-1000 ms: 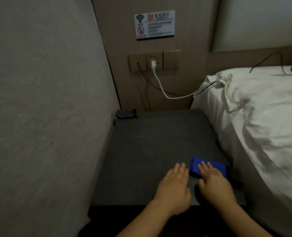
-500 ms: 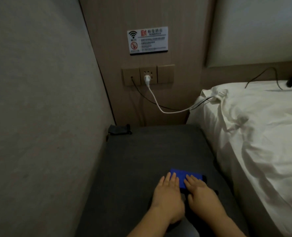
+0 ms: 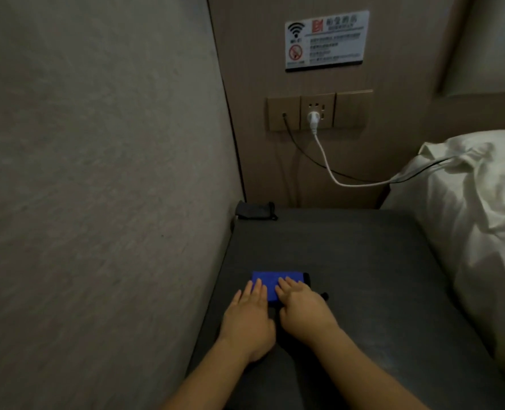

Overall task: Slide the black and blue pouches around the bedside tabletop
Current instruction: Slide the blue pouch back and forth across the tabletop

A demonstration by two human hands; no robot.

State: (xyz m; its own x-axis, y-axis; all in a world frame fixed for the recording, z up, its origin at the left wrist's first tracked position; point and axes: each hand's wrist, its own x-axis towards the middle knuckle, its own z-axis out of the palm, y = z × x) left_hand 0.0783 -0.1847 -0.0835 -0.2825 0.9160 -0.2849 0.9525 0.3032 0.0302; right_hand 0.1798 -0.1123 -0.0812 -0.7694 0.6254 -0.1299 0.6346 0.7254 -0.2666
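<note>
A blue pouch (image 3: pixel 272 281) lies flat on the dark grey bedside tabletop (image 3: pixel 349 261), toward its left side. My left hand (image 3: pixel 249 318) and my right hand (image 3: pixel 300 309) lie side by side, palms down, with straight fingertips pressing on the pouch's near half. A black trim and a small black tab (image 3: pixel 324 296) stick out at the pouch's right side. A black pouch (image 3: pixel 255 211) sits in the far left corner against the wall, well away from both hands.
A textured wall (image 3: pixel 97 202) borders the tabletop on the left. A bed with white bedding (image 3: pixel 482 217) runs along the right. On the back panel, a socket plate (image 3: pixel 318 112) holds a white plug; white and black cables (image 3: pixel 349 182) lead to the bed.
Both hands have pushed the blue pouch away from the near right edge, forward and to the left across the tabletop. My left fingertips now rest on the pouch too.
</note>
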